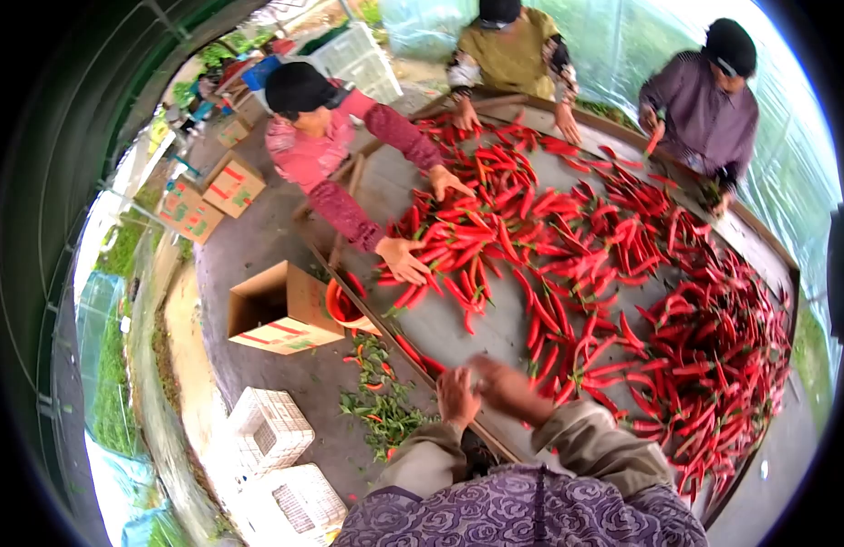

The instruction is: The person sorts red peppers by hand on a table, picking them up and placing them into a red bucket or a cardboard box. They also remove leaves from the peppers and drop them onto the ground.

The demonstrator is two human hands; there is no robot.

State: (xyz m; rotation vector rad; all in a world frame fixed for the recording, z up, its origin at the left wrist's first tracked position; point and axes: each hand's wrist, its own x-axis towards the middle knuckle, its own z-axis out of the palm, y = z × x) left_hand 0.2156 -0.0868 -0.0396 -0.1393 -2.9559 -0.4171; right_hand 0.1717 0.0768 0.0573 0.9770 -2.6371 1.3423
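My left hand (457, 397) is at the near edge of the sorting table (390, 314), its fingers curled in; whatever they may hold is hidden. Close beside it, my right hand (508, 387) is smeared by motion, so its fingers do not show clearly. Red chili peppers (554, 314) with green stems lie in a loose spread over the tabletop. A denser heap of chili peppers (723, 365) fills the right end. A few chili peppers (411, 351) rest along the near edge, just left of my hands.
Across the table, three co-workers reach over the chilies; one in pink sleeves (349, 210) has both hands spread on them. An open cardboard box (289, 310), an orange-red bucket (342, 305), white crates (271, 427) and a pile of green leaves and stems (381, 392) stand to the left.
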